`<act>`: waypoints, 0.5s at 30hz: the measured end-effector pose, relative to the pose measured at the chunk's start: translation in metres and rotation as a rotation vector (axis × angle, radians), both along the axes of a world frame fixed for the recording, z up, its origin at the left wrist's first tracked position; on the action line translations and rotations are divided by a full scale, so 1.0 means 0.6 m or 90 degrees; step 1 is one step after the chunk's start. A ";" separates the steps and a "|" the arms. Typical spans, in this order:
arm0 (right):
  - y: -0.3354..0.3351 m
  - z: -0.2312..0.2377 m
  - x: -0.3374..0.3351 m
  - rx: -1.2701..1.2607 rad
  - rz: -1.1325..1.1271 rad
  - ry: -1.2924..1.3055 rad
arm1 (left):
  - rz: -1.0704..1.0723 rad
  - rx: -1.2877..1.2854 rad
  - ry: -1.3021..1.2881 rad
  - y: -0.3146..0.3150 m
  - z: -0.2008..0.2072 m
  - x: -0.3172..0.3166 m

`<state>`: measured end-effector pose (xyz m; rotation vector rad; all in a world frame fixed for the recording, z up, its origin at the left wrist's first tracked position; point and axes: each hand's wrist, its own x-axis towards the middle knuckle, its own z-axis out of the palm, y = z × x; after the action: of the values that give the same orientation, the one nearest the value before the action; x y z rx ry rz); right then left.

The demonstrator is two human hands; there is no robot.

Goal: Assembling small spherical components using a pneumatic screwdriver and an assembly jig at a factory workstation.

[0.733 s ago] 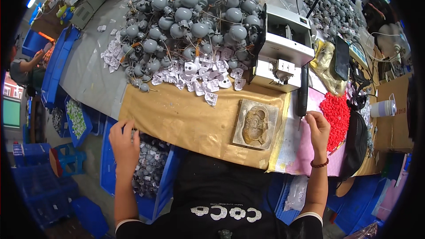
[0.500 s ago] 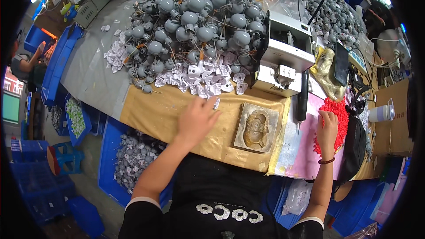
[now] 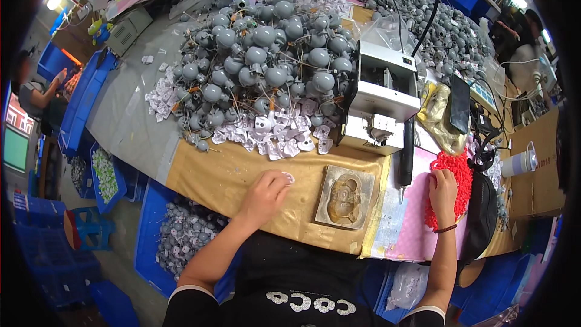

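Note:
Over the tan mat, my left hand [image 3: 264, 197] pinches a small white plastic part [image 3: 289, 178] between thumb and fingers. Beyond it lies a pile of similar white parts [image 3: 273, 138], below a large heap of grey ball-shaped parts with wires [image 3: 264, 36]. My right hand [image 3: 442, 191] is at the edge of a pile of small red pieces [image 3: 458, 171], its fingers drawn together; whatever they hold is too small or hidden. Between my hands sits a square metal mould block [image 3: 325, 211] with a rounded hollow.
A white and black bench machine [image 3: 381, 100] stands behind the block, with a black pen-shaped tool [image 3: 407, 154] beside it. A phone [image 3: 460, 104], a yellow glove-like bundle [image 3: 437, 115] and a cup [image 3: 521, 160] lie to the right. Blue bins [image 3: 145, 236] stand below the table's left edge.
My left hand has drawn back from the white pile toward me, now with a white part in its fingers. My right hand stays at the red pieces. The view has shifted slightly.

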<state>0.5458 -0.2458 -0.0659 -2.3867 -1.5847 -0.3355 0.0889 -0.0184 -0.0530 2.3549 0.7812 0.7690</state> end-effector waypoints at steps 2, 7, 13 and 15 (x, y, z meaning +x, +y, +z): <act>-0.001 -0.006 0.006 0.000 -0.003 0.003 | -0.030 -0.065 -0.066 -0.014 0.020 0.033; -0.005 -0.006 0.014 -0.009 0.009 -0.011 | -0.234 -0.058 -0.129 -0.055 0.048 0.130; 0.019 0.058 -0.051 0.130 0.006 0.210 | -0.241 0.025 0.010 -0.050 0.024 0.162; 0.030 0.092 -0.093 0.137 0.018 0.353 | -0.223 0.016 0.016 -0.056 0.024 0.161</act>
<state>0.4900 -0.2277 -0.0110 -2.0484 -1.2501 0.1493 0.1853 -0.0518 -0.0383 2.4343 0.3532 0.6024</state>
